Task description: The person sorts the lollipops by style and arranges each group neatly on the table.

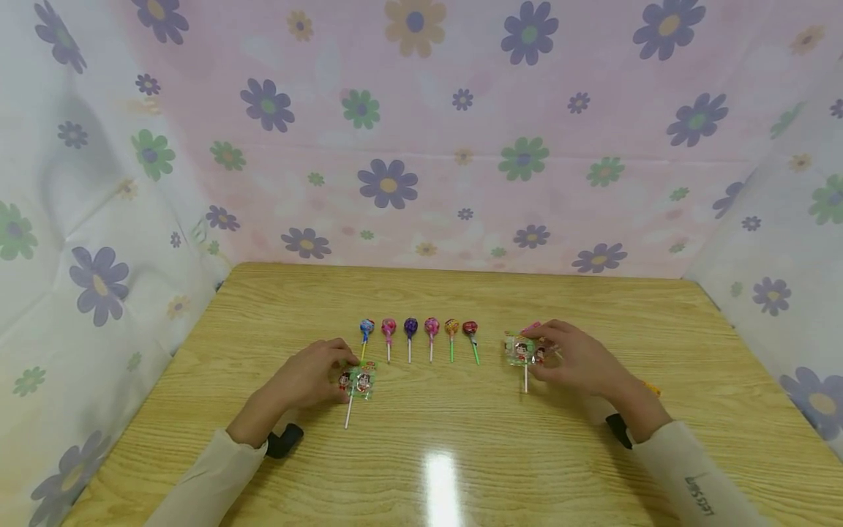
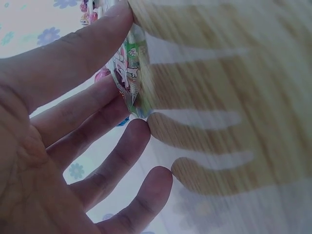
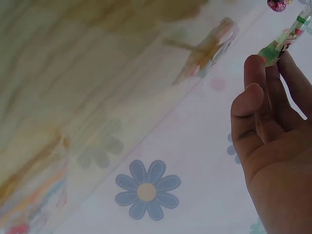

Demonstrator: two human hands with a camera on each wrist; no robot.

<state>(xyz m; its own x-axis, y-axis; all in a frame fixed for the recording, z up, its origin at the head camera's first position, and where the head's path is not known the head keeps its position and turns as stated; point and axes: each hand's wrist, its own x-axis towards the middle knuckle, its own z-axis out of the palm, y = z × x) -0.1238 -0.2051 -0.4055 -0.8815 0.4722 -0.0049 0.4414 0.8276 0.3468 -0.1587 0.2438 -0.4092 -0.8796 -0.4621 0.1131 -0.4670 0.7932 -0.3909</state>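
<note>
Lifting each flat wrapped lollipop cleanly is best done by a pinch at the wrapper's edge, its stick kept free of the wooden table [image 1: 593, 454]. Left of the row of six lollipops [image 1: 418, 329], one flat lollipop [image 1: 358, 380] is pinched by the left hand [image 1: 309, 380]; right of the row, another [image 1: 523, 350] is pinched by the right hand [image 1: 579, 360], both hands held low with fingers curled.

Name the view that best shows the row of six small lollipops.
The head view: all six small lollipops lie side by side between the hands. The left wrist view shows only blurred bits behind the fingers; the right wrist view catches one at its top edge.
</note>
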